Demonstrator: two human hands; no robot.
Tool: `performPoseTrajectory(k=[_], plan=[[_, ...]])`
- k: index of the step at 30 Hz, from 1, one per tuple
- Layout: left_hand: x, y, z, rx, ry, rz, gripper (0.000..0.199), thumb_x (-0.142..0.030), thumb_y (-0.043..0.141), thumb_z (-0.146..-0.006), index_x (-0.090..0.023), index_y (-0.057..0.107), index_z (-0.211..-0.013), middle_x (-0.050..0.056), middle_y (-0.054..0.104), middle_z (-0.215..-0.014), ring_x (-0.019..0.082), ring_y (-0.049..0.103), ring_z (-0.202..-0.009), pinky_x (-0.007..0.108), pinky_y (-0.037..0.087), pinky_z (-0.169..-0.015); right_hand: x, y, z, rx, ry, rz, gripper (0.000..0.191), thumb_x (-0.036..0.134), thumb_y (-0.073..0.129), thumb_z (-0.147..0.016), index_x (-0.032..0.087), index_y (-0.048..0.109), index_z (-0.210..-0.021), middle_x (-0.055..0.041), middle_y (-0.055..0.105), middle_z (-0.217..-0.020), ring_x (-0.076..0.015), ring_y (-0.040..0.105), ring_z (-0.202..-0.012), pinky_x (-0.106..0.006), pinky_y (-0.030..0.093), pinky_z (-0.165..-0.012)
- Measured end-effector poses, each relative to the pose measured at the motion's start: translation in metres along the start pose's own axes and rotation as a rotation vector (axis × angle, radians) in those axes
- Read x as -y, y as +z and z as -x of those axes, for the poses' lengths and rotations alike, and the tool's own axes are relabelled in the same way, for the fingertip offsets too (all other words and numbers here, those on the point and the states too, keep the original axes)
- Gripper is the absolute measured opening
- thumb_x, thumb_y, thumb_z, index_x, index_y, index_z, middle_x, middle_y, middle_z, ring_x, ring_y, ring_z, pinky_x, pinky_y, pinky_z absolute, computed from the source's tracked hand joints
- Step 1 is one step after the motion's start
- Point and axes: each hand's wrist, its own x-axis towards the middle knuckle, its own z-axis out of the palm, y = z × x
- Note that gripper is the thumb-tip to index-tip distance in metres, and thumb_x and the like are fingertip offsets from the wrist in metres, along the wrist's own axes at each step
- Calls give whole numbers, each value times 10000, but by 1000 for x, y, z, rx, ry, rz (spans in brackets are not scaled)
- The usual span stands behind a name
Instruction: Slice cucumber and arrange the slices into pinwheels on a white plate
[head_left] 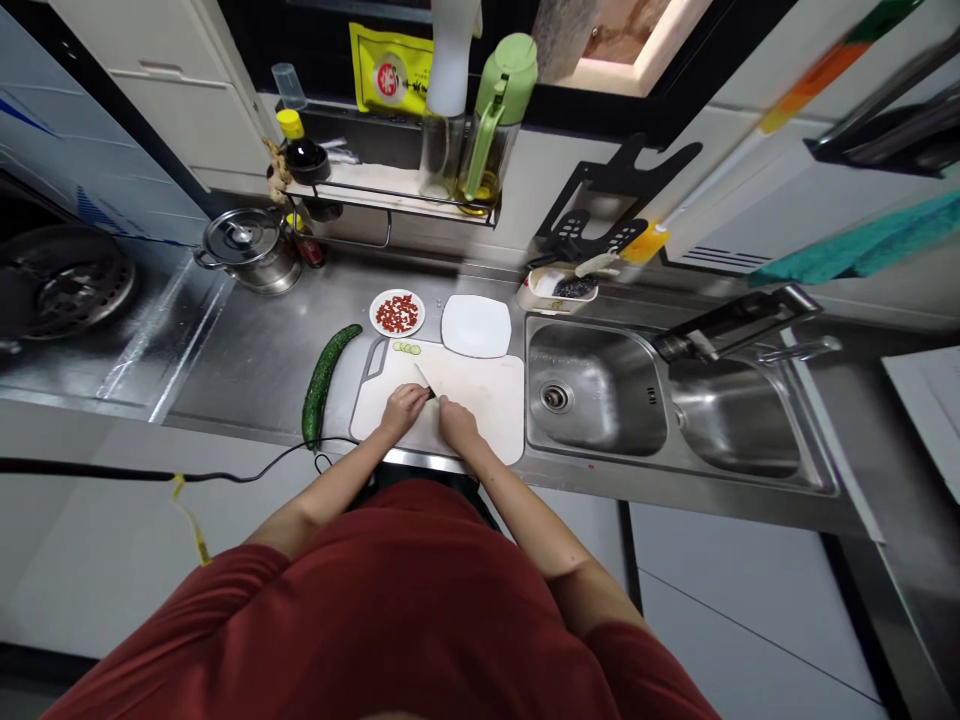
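1. The right hand (458,424), just right of the cutting board's (480,400) middle, has its grip closed on a knife (422,376), blade pointing toward eleven o'clock.
2. The left hand (405,408) curls its fingers close beside the blade; whether its grip holds anything, I cannot tell.
3. Pale green slices (406,348) lie in a row toward eleven on the board.
4. From the board's centre: a long cucumber (321,385) on the steel desk (247,350) at nine; red pieces (397,313) on a round plate (374,314) at eleven; a white square plate (476,325) at one.
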Motion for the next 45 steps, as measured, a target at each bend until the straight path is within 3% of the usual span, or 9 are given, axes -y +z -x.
performPoseTrajectory(k=[6, 22, 36, 45], plan=[[1, 1, 0, -2, 6, -8, 195, -262, 492, -898, -198, 663, -968, 58, 653, -917, 166, 584, -896, 330, 490, -823, -2, 1, 5, 2, -4, 8, 286, 52, 345, -859, 141, 454, -1107, -117, 652, -951, -230, 642, -877, -303, 461, -709], [4, 2, 2, -16, 16, 0, 184, -247, 495, -894, -204, 660, -961, 59, 652, -924, 166, 588, -901, 333, 486, -825, 10, 2, -17, -53, -8, -13, 302, 61, 319, -899, 154, 436, -1161, -102, 648, -1016, -191, 630, -939, -271, 453, -768], [0, 1, 1, -17, -2, 16, 198, -259, 487, -899, -205, 662, -972, 58, 652, -902, 164, 590, -895, 336, 490, -824, -8, 12, 29, 35, 49, 15, 275, 52, 370, -863, 138, 435, -1117, -130, 647, -971, -224, 640, -899, -305, 450, -731], [0, 2, 1, -25, 11, 7, 205, -254, 478, -901, -206, 658, -987, 58, 651, -912, 168, 592, -895, 347, 498, -814, 2, 4, 4, -4, 21, 20, 288, 34, 340, -878, 146, 445, -1121, -119, 642, -1025, -194, 629, -941, -279, 450, -760]])
